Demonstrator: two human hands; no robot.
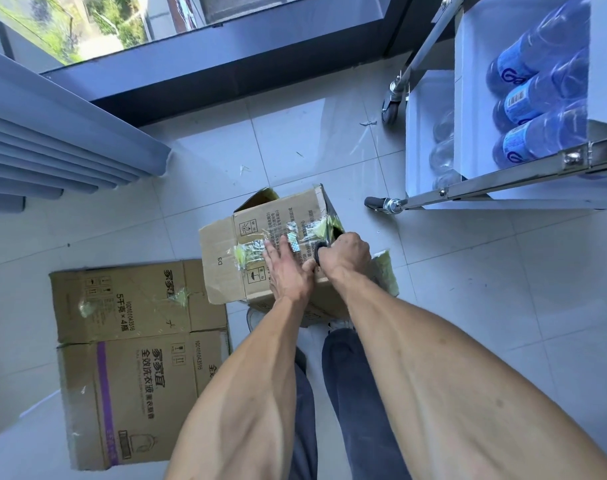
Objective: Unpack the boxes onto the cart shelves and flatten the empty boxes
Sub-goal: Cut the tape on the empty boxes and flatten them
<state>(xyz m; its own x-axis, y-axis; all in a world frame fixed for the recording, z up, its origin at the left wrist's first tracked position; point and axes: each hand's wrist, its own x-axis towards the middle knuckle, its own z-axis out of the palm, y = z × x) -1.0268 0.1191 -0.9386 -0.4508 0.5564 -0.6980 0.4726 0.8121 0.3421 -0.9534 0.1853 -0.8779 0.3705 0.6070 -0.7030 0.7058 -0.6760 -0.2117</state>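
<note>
The flattening step is judged to be in hand. A box (274,251) is stood on the floor (468,271) just in front of the person's feet, its taped face turned upward and its flaps loose at the sides. The left hand (284,268) is laid flat on that taped face, fingers straight, so the box is steadied rather than gripped. The right hand (343,252) is clenched round a small dark tool (318,254), set against the tape at the box's right edge; whether it carries a blade cannot be told.

The seam appears only partly parted, so the next move is judged to call for the tape to be cut along the seam, away from the flat hand, before the flaps can be folded down.

Left of the box, a flattened box (136,358) is already laid on the floor, touching or nearly touching the box's loose left flap. Right of the box and beyond it, the cart (503,188) is stood, bottles (537,102) lying on its shelf, its near caster (374,203) close to the box's far right corner. Left of the box and farther off, a radiator (53,150) is seen. Open floor is left beyond the box toward the window, and to its right below the cart's rail; room to swing the flaps is tightest on the left.
</note>
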